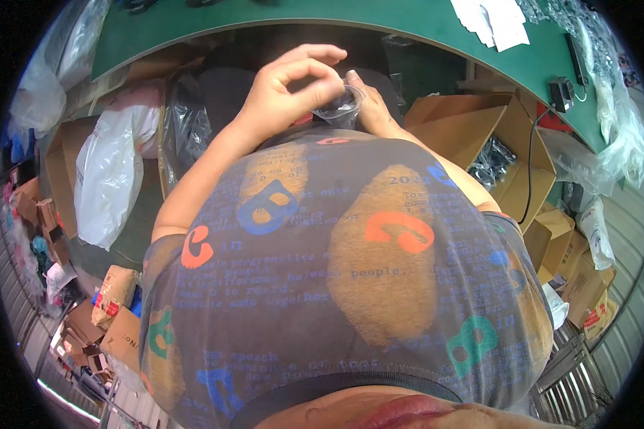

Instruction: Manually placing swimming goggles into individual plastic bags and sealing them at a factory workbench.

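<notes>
Clear cup (342,113), or a round-rimmed plastic thing shaped like one, is held just in front of the wearer's belly, off the table (408,16) and short of its near edge. The right hand (376,109) grasps it from the side, thumb pointing up beside the rim and palm against the wall; the lower fingers are hidden. The left hand (285,84) is bent over it from the other side, forefinger and thumb curled into a loop with their tips at the rim, another finger stretched out above; whether those tips pinch anything I cannot tell. What the cup contains is too small to make out. On the table, white papers (504,25) lie toward the right end of the far side, and a black box (562,93) with a cable sits at the right edge, near a heap of clear film (608,129) at the right corner. Below the near edge, to the right, stands an open carton (454,125) with dark pieces (491,163) inside. To the left, a white bag (111,175) hangs over another carton (63,154), and dark plastic (188,114) bunches beside it. Farther back on the left, a tan packet (116,293) rests by more boxes (124,336).
</notes>
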Demonstrator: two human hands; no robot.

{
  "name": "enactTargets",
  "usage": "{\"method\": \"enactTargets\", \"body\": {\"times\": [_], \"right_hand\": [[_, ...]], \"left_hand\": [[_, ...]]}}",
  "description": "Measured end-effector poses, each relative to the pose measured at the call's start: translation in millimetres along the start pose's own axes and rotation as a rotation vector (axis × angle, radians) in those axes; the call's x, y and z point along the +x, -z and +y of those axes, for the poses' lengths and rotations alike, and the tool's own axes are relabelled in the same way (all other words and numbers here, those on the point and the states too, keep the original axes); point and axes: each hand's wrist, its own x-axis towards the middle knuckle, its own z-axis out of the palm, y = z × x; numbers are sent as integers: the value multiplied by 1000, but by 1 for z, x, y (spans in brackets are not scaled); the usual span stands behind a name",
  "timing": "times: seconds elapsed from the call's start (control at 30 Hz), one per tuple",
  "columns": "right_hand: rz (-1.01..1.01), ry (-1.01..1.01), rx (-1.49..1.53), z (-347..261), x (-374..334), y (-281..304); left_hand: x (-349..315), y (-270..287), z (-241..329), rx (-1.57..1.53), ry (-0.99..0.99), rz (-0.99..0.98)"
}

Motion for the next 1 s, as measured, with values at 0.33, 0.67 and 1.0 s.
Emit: {"method": "enactTargets", "body": {"times": [0.33,0.67,1.0], "right_hand": [[-20,108,-128,-3,-3,2],[37,440,-176,-62,-48,28],[146,603,-636,-75,-59,37]], "left_hand": [[-20,-14,-6,-154,370,-73],[-3,-24,-21,245,46,-85],[17,-27,-12,400,14,-186]]}}
